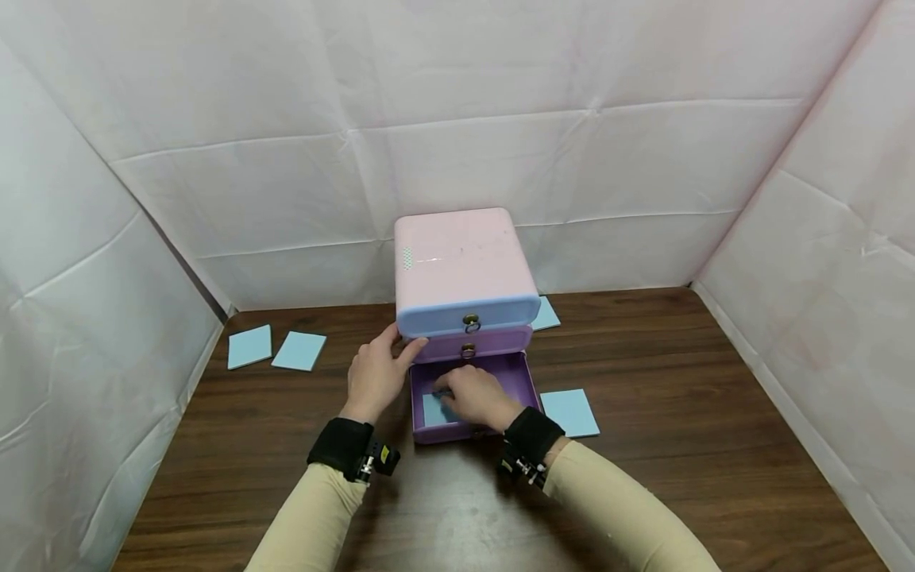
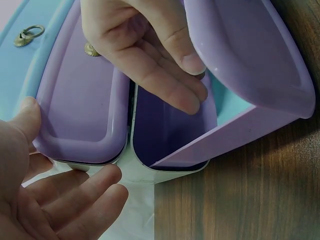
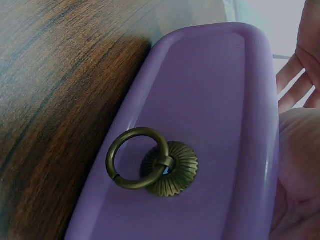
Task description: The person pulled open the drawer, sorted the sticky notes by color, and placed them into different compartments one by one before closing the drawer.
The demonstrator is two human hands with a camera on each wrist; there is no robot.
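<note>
— Nearest the front edge of the tabletop (image 1: 643, 492)?
— Bottom drawer (image 1: 525, 381) of the small chest (image 1: 465, 270), pulled fully out. Brass ring pull (image 3: 142, 162) on its front panel.
— Inside?
— Right hand (image 1: 475, 397) reaching in, fingers (image 2: 170, 85) straight and released, fingertips resting on a light blue card (image 1: 432, 409) on the drawer floor. No grasp seen.
— Left hand (image 1: 375, 373)?
— Relaxed, fingers extended, braced against the chest's left side at the middle drawer (image 1: 468, 343). Nothing clasped.
— Further back?
— One blue card (image 1: 572, 411) just right of the open drawer. Another (image 1: 546, 314) behind the chest's right side. Two more (image 1: 275, 348) toward the back left corner.
</note>
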